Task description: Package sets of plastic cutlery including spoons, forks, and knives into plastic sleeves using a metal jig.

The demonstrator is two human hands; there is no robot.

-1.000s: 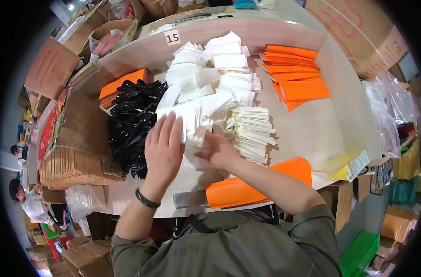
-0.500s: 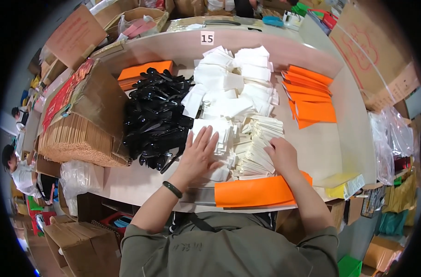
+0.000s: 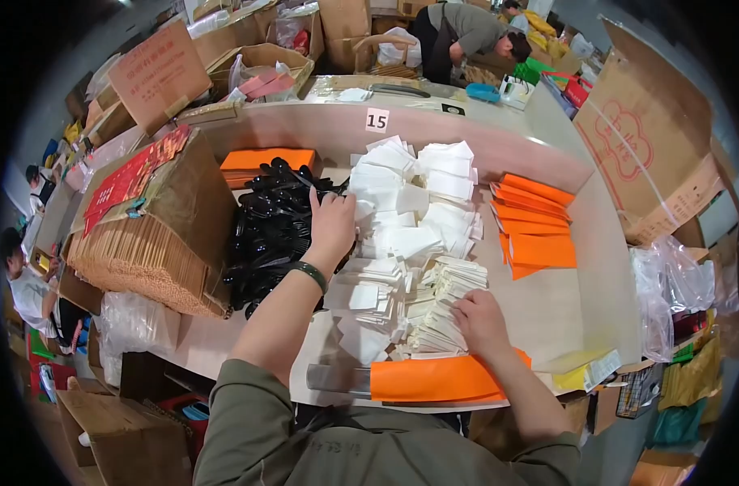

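My left hand [image 3: 334, 227], a dark bangle on its wrist, reaches over a heap of black plastic cutlery [image 3: 264, 235]. Its fingertips pinch a black plastic utensil at the heap's right side; whether it is a fork or a spoon is hidden. My right hand [image 3: 479, 321] rests with curled fingers at the edge of the slim cream paper packets [image 3: 440, 320]; what it holds, if anything, is hidden. Stacked white folded napkins [image 3: 410, 202] lie between the cutlery and the right side. Near the front edge, under my right forearm, are flat orange paper sleeves [image 3: 434, 381].
More orange sleeves lie fanned at the right [image 3: 535, 223] and stacked at the back left [image 3: 264, 160]. A carton of wooden chopsticks [image 3: 142, 267] stands at the left. Low walls edge the table, with a yellow box [image 3: 586, 368] at the front right. Beyond, a person [image 3: 470, 40] bends over.
My left hand has left the white napkins and moved forward and left to the cutlery. The right hand stays by the cream packets, fingers still curled. The view has tilted upward.
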